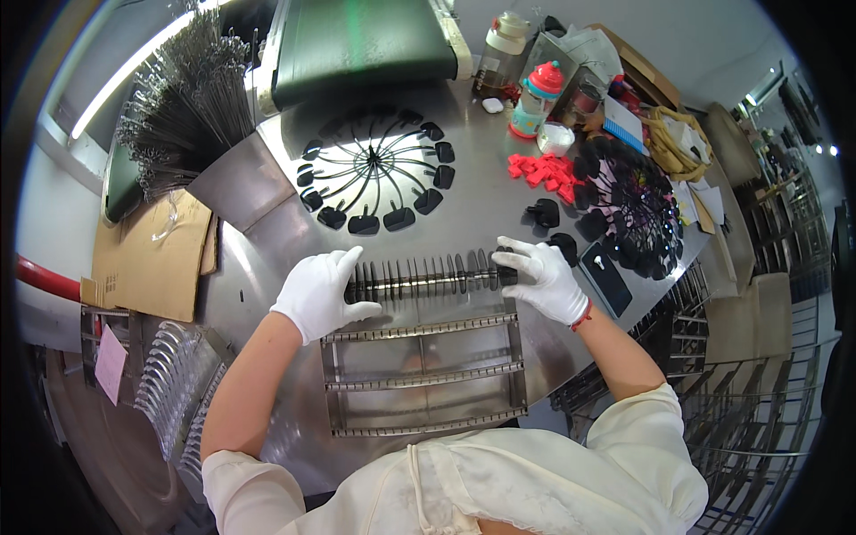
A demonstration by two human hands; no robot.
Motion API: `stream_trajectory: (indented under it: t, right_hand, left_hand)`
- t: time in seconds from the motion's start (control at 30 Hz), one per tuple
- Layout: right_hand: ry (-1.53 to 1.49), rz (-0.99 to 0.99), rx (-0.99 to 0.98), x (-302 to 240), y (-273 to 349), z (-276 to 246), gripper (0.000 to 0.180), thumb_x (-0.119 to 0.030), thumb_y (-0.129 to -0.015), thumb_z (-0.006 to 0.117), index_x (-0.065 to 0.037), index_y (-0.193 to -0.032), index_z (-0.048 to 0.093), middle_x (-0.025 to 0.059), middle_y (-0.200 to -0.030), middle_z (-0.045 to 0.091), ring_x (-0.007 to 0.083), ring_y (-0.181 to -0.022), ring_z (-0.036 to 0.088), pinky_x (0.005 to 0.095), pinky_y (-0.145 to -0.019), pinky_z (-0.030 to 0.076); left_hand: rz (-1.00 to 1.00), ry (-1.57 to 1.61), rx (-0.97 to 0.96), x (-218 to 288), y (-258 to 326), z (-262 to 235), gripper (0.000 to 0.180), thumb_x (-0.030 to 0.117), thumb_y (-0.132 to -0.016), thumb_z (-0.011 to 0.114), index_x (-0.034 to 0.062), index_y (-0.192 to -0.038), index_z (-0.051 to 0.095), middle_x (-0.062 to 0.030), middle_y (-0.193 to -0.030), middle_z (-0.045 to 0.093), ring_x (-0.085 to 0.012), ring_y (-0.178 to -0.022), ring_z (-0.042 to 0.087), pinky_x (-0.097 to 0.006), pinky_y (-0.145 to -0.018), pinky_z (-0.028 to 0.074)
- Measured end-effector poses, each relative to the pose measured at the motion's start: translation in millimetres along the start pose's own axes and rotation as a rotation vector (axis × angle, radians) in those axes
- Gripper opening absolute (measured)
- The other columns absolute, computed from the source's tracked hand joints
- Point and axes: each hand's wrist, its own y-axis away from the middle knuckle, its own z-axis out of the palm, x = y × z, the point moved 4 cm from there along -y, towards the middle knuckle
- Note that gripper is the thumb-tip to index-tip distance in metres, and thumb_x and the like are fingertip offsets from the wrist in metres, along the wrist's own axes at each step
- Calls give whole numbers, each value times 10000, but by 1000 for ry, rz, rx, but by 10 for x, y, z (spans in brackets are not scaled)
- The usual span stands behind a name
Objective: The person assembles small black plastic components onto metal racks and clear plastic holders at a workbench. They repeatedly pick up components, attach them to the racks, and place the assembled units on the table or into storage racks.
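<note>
Both my hands wear white gloves. My left hand (319, 292) grips the left end of a row of thin black discs (426, 276) standing on edge side by side. My right hand (541, 278) grips the right end of the same row. The row lies across the far edge of a toothed metal rack frame (423, 374) on the steel table (267, 232). Beyond it lies a round metal wire spider (374, 165) with black pads at its arm tips.
Red plastic pieces (539, 169) and a stack of dark wire spiders (637, 209) lie at the right, with loose black caps (546, 214) and a phone (606, 276). Bottles (539, 94) stand at the back. A bundle of metal wires (183, 98) and cardboard (152, 254) are at the left.
</note>
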Motion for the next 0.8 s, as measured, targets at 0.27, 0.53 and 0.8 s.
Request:
stream_trajectory:
  t: [0.27, 0.53, 0.8]
  right_hand:
    - [467, -36, 42, -324, 53, -49, 702, -461, -800, 780, -254, -1432, 555, 168, -1453, 513, 336, -1308, 516, 468, -1032, 444]
    - [185, -10, 404, -954, 747, -127, 479, -201, -837, 753, -46, -1273, 630, 172, -1212, 654, 362, -1058, 626, 455, -912, 500]
    - [16, -110, -194, -1465, 1102, 445, 330, -427, -918, 664, -97, -912, 663, 97, -715, 662, 286, -652, 698, 415, -568, 549]
  left_hand:
    - [352, -132, 73, 1040, -467, 21, 877, 585, -844, 692, 113, -1531, 422, -134, -1591, 384, -343, -1512, 305, -563, -1222, 238]
    - [383, -180, 36, 1127, -219, 474, 891, 586, -888, 641, 26, -1529, 376, -156, -1606, 377, -333, -1523, 294, -545, -1251, 180]
    - [-36, -249, 52, 303, 138, -3, 907, 512, -839, 745, 10, -1509, 398, -189, -1561, 436, -329, -1481, 370, -571, -1195, 279]
